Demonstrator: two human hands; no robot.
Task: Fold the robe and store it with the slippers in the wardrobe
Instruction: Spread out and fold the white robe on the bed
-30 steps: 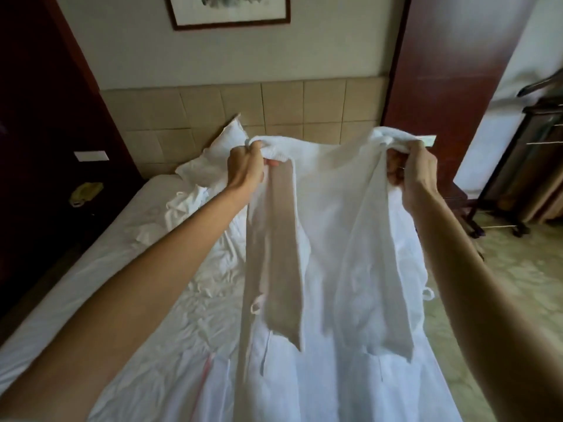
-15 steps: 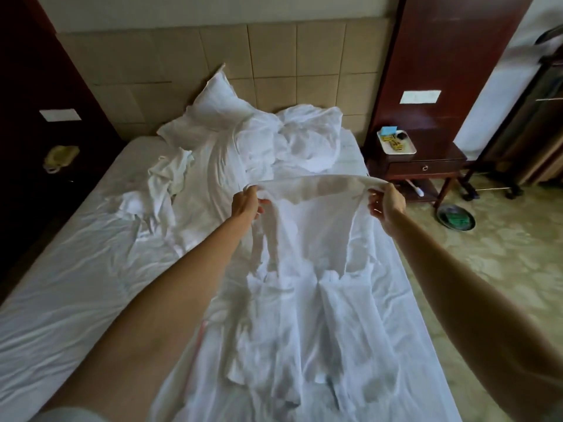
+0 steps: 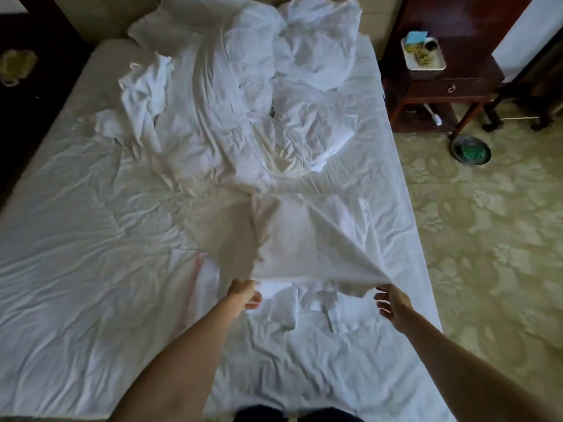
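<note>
Dim, soft light; wide-angle bending at edges, slight blur.

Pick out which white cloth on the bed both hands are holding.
The white fabric robe nearest the person, its edge pinched by left hand and right hand; the crumpled white towel lies untouched.

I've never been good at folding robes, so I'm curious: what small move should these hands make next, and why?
Probably lower the held edge and let it settle flat on the bed. The left hand and right hand each pinch an end of the robe, whose near edge hangs lifted and taut while its far part already lies on the sheet. Laid flat, it can be smoothed and folded.
</note>
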